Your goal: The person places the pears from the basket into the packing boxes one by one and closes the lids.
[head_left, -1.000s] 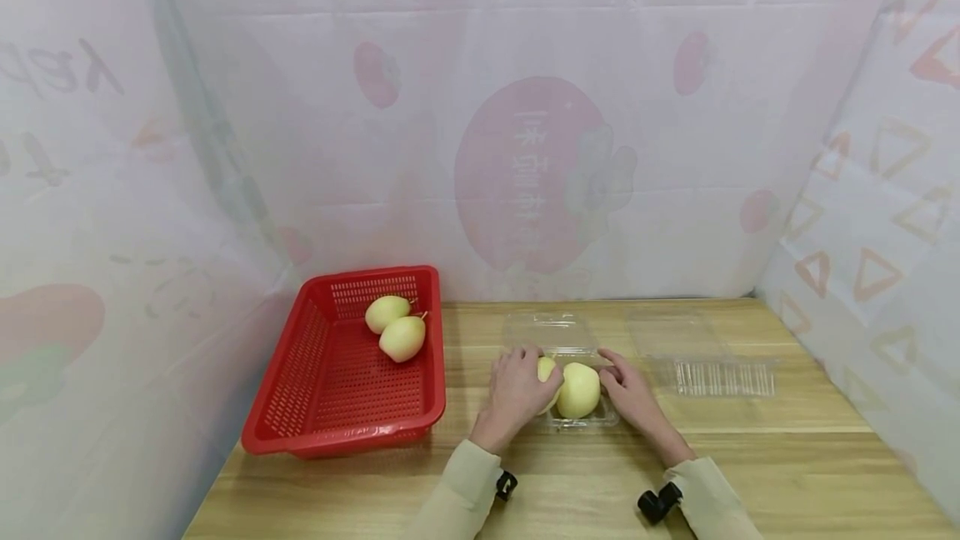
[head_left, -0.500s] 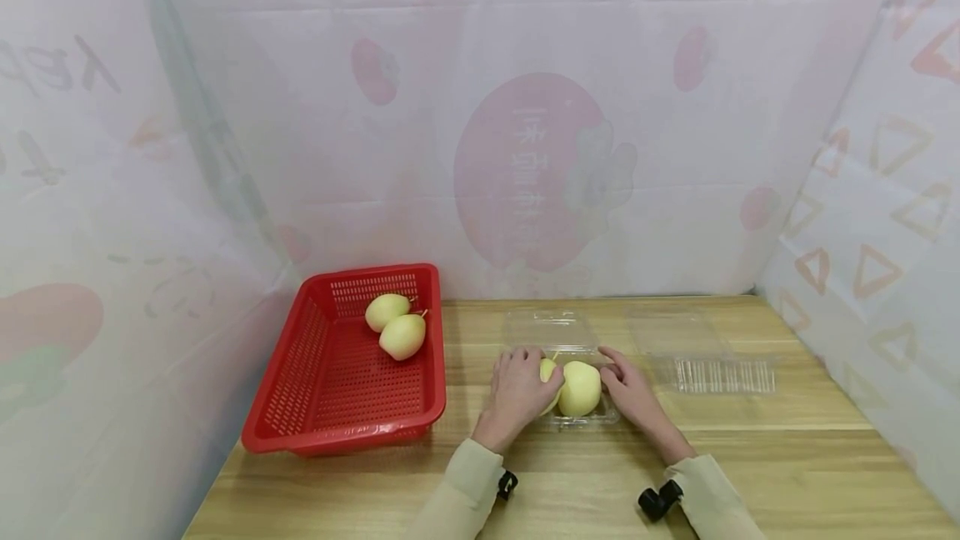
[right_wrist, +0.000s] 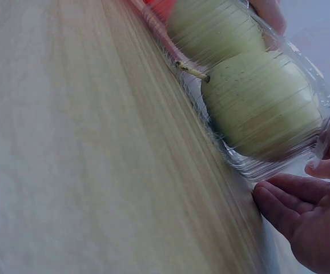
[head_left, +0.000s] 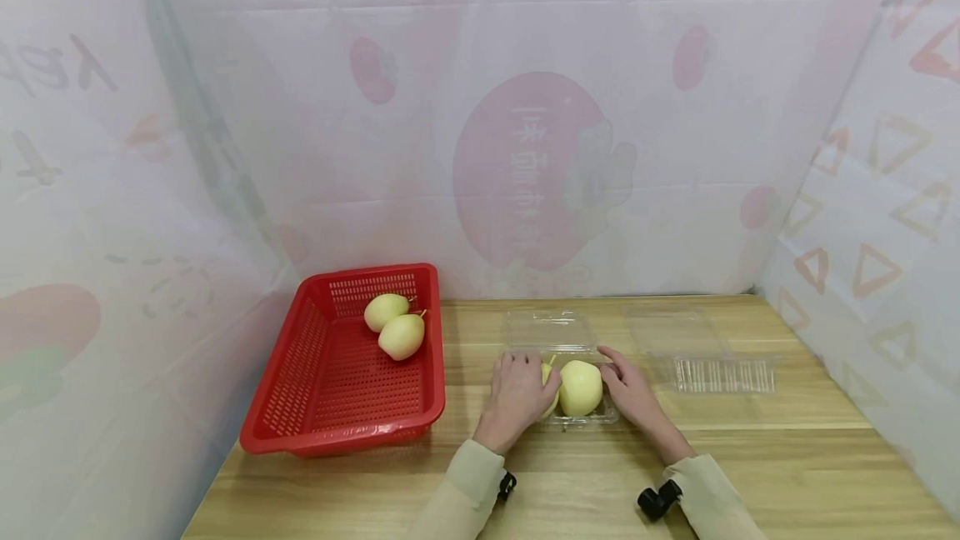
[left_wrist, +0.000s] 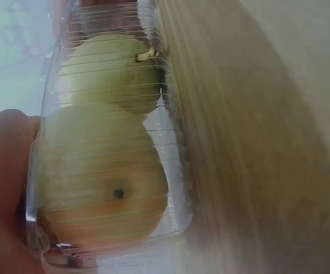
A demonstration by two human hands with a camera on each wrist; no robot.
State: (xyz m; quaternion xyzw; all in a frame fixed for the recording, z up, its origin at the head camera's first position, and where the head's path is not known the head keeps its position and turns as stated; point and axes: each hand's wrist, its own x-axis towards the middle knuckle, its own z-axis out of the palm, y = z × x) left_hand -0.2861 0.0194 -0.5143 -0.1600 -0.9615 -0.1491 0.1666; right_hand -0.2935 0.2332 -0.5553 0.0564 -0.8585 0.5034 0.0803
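Note:
Two pale yellow pears sit side by side in a clear plastic clamshell box point(head_left: 600, 418), its lid point(head_left: 549, 330) folded back behind it. My left hand point(head_left: 517, 394) curls over the left pear point(head_left: 550, 397), hiding much of it. The right pear point(head_left: 581, 388) is fully exposed on top; in the left wrist view a pear point(left_wrist: 105, 177) shows through the ribbed wall. At the box's right end, my right hand point(head_left: 632, 390) rests with relaxed fingers by the wall. The right wrist view has its fingers point(right_wrist: 285, 200) just below the box corner, with a stemmed pear point(right_wrist: 262, 105) inside.
A red plastic basket point(head_left: 337, 432) stands to the left with two more pears point(head_left: 401, 337) in its far right corner. Another open clear box point(head_left: 723, 375) lies on the wooden table point(head_left: 810, 465) to the right. Printed cloth point(head_left: 540, 173) surrounds the table.
My left hand's thumb has shifted slightly left with the left pear, widening the gap to the right pear a little. The right hand stays in place.

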